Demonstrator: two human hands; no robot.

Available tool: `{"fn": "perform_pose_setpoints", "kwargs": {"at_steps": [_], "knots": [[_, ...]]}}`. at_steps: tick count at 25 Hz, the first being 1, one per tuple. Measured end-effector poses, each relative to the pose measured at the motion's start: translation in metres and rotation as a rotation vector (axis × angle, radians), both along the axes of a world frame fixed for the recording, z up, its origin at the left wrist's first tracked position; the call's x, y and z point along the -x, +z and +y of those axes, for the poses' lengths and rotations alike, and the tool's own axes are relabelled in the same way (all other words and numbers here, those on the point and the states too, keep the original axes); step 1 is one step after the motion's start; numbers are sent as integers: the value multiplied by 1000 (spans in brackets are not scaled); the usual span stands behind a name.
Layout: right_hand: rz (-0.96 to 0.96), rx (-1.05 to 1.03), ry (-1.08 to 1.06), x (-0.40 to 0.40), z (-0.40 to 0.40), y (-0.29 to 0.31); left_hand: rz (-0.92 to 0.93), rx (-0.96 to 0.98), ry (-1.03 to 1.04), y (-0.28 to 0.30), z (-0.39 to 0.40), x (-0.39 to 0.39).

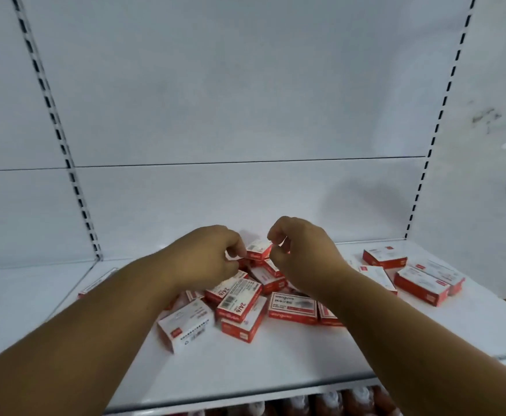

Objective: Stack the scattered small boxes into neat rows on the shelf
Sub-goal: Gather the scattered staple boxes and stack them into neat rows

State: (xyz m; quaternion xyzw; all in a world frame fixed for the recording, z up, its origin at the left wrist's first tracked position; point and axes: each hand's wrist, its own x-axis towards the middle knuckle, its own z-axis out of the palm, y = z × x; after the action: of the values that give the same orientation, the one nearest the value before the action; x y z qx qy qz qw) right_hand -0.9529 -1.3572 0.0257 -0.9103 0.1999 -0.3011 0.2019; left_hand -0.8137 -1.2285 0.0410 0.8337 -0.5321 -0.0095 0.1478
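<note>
Both hands meet over the pile, and the grip is shared: the left hand (206,256) pinches one end of a small red-and-white box (259,249) with curled fingertips, and the right hand (302,253) has its curled fingers right at the other end, so that box sits lifted between them on top of the heap. Can't quite tell how firmly the right fingers actually hold it, they look like they're touching its edge.

Nearest to the camera, at about 6 o'clock on the white shelf (260,370), a white-faced box (185,327) lies tilted with its barcode up. Just beside it at 5 o'clock is the box marked 24/6 (239,301), lying crooked across another red box (244,325). Right of that, a flat box (293,307) shows its label.

Further back, the main pile (266,277) is a jumble under the hands, boxes overlapping at all angles.

Off at 2 o'clock, well apart from the heap, a loose group of boxes (419,277) lies nearer the shelf's right edge. At 10 o'clock one lone box (95,285) peeks out past the left forearm.

Behind it all stands the white back panel (245,100) with slotted uprights (50,115) either side.
</note>
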Motion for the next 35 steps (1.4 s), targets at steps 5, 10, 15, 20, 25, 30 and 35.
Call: {"fn": "perform_pose_setpoints", "kwargs": {"at_steps": [5, 10, 15, 20, 25, 30, 35], "knots": [[168, -68, 102, -20, 30, 3, 14, -12, -37, -10, 36, -17], [428, -61, 213, -9, 40, 1, -34, -70, -85, -21, 38, -21], [420, -19, 157, -6, 42, -8, -30, -138, -72, -20, 30, -19], [-359, -1398, 75, 0, 24, 5, -82, -128, -11, -20, 24, -10], [-434, -1510, 117, -3, 24, 16, 266, 247, 262, -18, 30, -26], [-189, -1077, 19, -29, 35, 18, 185, 422, 448, -18, 60, -45], [9, -731, 154, -86, 84, 20, 280, 529, 590, -11, 118, -77]]}}
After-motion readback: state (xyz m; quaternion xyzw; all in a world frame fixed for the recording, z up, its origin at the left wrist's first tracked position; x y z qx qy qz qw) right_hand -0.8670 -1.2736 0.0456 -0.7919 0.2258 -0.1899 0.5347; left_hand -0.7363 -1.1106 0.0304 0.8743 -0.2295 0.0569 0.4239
